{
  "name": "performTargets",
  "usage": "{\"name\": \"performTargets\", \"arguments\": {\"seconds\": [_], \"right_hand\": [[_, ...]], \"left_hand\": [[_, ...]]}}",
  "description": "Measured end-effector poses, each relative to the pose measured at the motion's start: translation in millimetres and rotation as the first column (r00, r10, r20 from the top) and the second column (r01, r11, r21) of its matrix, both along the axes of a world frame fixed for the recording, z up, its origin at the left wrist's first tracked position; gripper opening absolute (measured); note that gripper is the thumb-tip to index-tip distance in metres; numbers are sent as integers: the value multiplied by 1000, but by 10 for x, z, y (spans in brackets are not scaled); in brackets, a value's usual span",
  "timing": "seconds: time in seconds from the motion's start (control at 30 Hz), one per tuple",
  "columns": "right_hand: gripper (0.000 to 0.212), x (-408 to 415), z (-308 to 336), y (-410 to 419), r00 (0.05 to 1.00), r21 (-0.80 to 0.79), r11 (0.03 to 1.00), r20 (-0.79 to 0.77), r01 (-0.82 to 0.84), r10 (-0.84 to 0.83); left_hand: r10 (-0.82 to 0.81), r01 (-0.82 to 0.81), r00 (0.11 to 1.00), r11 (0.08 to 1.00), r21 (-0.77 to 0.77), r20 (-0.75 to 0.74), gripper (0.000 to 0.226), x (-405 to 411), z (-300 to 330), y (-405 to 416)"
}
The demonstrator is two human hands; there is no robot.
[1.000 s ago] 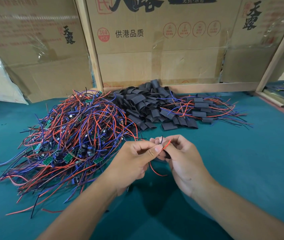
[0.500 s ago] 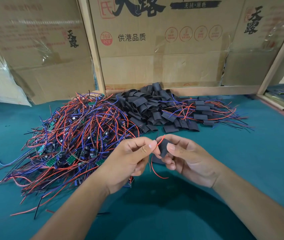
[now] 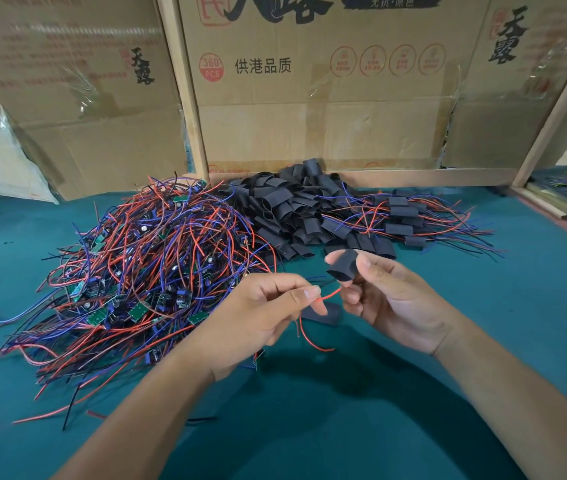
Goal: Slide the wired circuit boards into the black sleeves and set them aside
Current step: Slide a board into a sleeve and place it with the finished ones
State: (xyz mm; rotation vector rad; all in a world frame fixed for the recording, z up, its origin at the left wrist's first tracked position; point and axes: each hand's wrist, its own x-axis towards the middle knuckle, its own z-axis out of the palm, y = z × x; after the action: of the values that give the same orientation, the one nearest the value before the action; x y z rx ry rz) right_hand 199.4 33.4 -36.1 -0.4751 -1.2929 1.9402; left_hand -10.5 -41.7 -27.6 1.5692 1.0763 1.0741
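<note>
My right hand (image 3: 389, 299) pinches a short black sleeve (image 3: 343, 265) between thumb and forefinger, its open mouth turned toward the left hand. My left hand (image 3: 258, 320) pinches the red wire (image 3: 327, 296) of a wired board; the wire tip points at the right hand just below the sleeve. The board itself hangs hidden under my left hand, with a red loop (image 3: 309, 341) showing beneath. Another black sleeve (image 3: 323, 315) lies flat on the green mat between the hands.
A big tangle of wired circuit boards (image 3: 143, 271) lies at the left. A heap of empty black sleeves (image 3: 292, 209) sits behind the hands, with sleeved boards (image 3: 406, 220) laid to its right. Cardboard boxes (image 3: 309, 98) and wooden frames wall the back.
My hands have drawn apart. The right hand lifted the sleeve up and off the wire, and its mouth now gapes open. The camera moved closer.
</note>
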Motion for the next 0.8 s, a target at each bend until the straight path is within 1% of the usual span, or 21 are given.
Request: {"name": "performTargets", "arguments": {"seconds": [0.13,0.2,0.3,0.4,0.5,0.63,0.73,0.77,0.8], "right_hand": [[34,-19,-11,-24,1000,-21,1000,5,-11,11],[39,-30,-15,-31,999,-24,999,9,-35,35],[53,-33,-23,-32,998,-17,998,1,-61,61],[54,-26,-24,-30,998,-17,998,-6,-58,58],[52,-23,-21,-26,999,6,999,-1,-51,51],[48,-54,-23,-44,1000,82,997,22,-3,1],[33,-94,-42,-78,997,143,989,66,31,-40],[30,-104,-49,-86,996,148,988,77,40,-52],[30,-114,-56,-93,995,146,988,84,47,-60]], "left_hand": [[-5,4,1000,1000,12,15,29,-4,1,7],[-6,6,1000,1000,16,27,29,-4,2,5],[8,-8,1000,1000,30,6,29,1,4,-2],[34,-34,999,999,19,-4,31,7,-9,5],[58,-58,998,998,11,3,33,14,-11,8],[92,-92,996,996,14,-3,33,32,-29,20],[104,-102,994,994,-43,37,21,81,-23,24],[99,-98,995,994,-42,27,16,82,-4,21],[90,-91,996,996,-23,-17,12,56,27,13]]}}
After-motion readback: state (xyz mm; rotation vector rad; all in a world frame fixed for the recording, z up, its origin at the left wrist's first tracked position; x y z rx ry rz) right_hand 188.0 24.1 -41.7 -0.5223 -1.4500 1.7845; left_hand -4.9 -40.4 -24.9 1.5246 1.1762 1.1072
